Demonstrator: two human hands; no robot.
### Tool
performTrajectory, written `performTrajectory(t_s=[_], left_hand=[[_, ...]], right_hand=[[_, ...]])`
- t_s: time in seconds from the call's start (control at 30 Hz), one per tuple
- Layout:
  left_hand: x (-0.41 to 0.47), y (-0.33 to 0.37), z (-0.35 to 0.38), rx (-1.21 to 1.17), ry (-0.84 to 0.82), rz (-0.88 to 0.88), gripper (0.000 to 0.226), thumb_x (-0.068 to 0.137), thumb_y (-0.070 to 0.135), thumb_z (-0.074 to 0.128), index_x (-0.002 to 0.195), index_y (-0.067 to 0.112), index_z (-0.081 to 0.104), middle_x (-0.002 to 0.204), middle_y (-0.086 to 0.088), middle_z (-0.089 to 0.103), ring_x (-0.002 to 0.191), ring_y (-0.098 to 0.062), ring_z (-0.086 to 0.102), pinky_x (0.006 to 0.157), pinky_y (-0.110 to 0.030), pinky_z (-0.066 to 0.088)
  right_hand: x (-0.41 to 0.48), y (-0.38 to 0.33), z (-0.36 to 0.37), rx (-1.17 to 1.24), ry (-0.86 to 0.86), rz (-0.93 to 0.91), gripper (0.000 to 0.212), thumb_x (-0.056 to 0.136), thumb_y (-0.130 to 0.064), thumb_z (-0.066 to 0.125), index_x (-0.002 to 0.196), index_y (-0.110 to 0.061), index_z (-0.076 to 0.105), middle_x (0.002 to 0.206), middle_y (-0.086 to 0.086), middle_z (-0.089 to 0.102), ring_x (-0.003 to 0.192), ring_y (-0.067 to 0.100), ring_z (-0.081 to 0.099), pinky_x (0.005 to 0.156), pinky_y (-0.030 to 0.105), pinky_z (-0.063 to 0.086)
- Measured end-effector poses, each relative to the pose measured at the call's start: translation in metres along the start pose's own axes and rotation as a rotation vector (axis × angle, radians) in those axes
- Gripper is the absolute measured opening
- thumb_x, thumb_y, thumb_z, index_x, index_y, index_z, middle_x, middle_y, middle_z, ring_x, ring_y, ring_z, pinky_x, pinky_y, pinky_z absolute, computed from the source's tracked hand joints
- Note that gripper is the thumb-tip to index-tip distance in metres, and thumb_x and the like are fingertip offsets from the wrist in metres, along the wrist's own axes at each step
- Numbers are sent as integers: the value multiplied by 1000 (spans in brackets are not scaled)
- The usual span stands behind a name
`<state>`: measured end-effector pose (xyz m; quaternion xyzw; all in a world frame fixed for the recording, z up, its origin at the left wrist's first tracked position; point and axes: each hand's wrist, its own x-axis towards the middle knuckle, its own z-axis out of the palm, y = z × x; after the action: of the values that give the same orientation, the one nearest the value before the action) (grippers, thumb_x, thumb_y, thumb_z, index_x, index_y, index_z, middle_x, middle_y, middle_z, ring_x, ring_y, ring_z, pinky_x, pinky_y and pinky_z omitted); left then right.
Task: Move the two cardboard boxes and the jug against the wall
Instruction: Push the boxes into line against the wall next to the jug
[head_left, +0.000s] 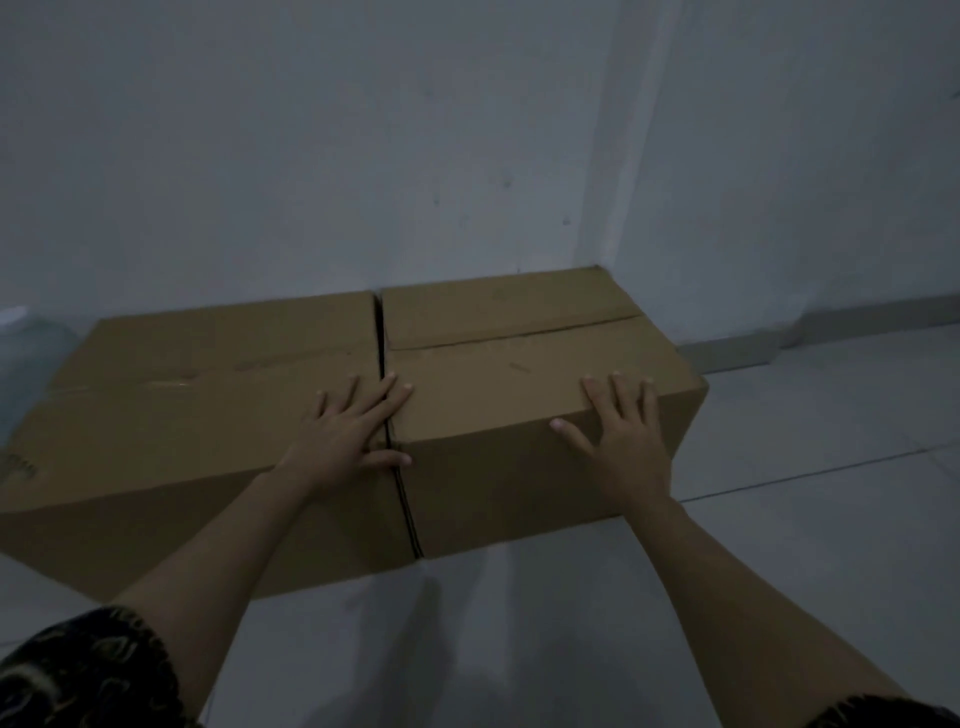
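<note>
Boxes: two cardboard boxes, side by side, touching along a thin dark gap, both against the wall (363, 156).
Right box (524, 364): under the right hand, tucked into the corner, top flaps shut, inside hidden.
Left box (208, 395): mostly left of the left hand, top flaps shut with a strip of tape, inside hidden.
Left hand (348, 436): open and flat, fingers spread, lying over the gap, touching both box tops at the near edge.
Right hand (623, 436): open and flat, fingers spread, pressing on the right box at its near top edge, close to its right end.
Jug (28, 358): far left of the left hand, just past the left box, by the wall, see-through and blurry, mostly cut off; cannot tell what is inside.
Floor (831, 545): pale tiles, below and right of the right hand.
Sleeves (88, 670): dark with a pattern, at the bottom corners.
Count: two boxes, one jug, two hands.
</note>
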<state>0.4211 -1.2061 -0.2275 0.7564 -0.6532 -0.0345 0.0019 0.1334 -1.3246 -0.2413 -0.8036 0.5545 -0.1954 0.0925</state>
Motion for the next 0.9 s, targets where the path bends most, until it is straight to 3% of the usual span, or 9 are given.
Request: performTrajectory(t_s=[0.1,0.23,0.3,0.33,0.4,0.47,0.57,0.73,0.9], left_hand=[[1,2,-4,-68,-4,-5,120,46,93,13,148,32,-2,160,7,-2,147,-29,1,116,-50,9],[-12,0,-3,-262,93,8,109,65,74,57,150,19,16,159,-5,14,146,-25,15,118,-43,16],[-26,-15,-2,-295,143,-24,121,56,89,41,148,13,22,156,-10,23,143,-27,23,117,-43,21],[-36,-26,-1,-246,160,-62,129,50,97,27,148,13,24,155,-11,26,142,-29,25,116,-45,22],[-59,-51,2,-84,148,-165,136,40,101,9,149,20,21,157,-7,22,143,-33,21,113,-54,19],[-78,-68,4,31,124,-253,134,37,100,2,149,29,15,158,-6,17,142,-40,18,109,-61,18],[-85,-77,4,73,105,-292,121,42,94,10,148,36,10,159,-1,16,141,-42,21,108,-58,22],[-76,-73,8,80,195,-253,97,57,83,30,142,36,34,151,-1,38,129,-47,40,101,-54,32],[-68,-67,3,39,111,-240,96,60,85,33,145,42,20,158,8,18,141,-37,21,110,-47,20]], right_hand=[[6,0,2,55,-22,-11,72,85,-59,50,147,-28,32,159,5,18,147,34,0,117,45,15],[3,0,2,39,-22,13,70,86,-65,44,146,-30,33,160,4,17,147,32,1,118,49,1],[-5,-20,9,-68,64,-110,68,84,-69,35,139,-30,44,153,4,34,146,27,20,115,49,-7],[-11,-39,14,-82,102,-217,65,84,-66,34,133,-28,52,146,4,46,140,25,35,115,48,-3],[-20,-89,33,-25,117,-421,56,84,-59,39,122,-25,64,129,4,63,125,24,55,112,47,19],[-27,-138,51,-16,62,-549,54,84,-55,40,118,-24,66,121,5,67,115,25,62,103,47,40],[-27,-171,63,-93,-8,-571,57,82,-57,36,115,-25,68,117,8,69,109,28,65,93,44,50],[-29,-160,71,-100,93,-599,53,83,-52,42,112,-18,71,119,11,68,111,29,65,94,39,50],[-31,-161,71,-110,130,-593,54,87,-53,41,115,-16,69,122,13,67,113,31,63,99,37,34]])
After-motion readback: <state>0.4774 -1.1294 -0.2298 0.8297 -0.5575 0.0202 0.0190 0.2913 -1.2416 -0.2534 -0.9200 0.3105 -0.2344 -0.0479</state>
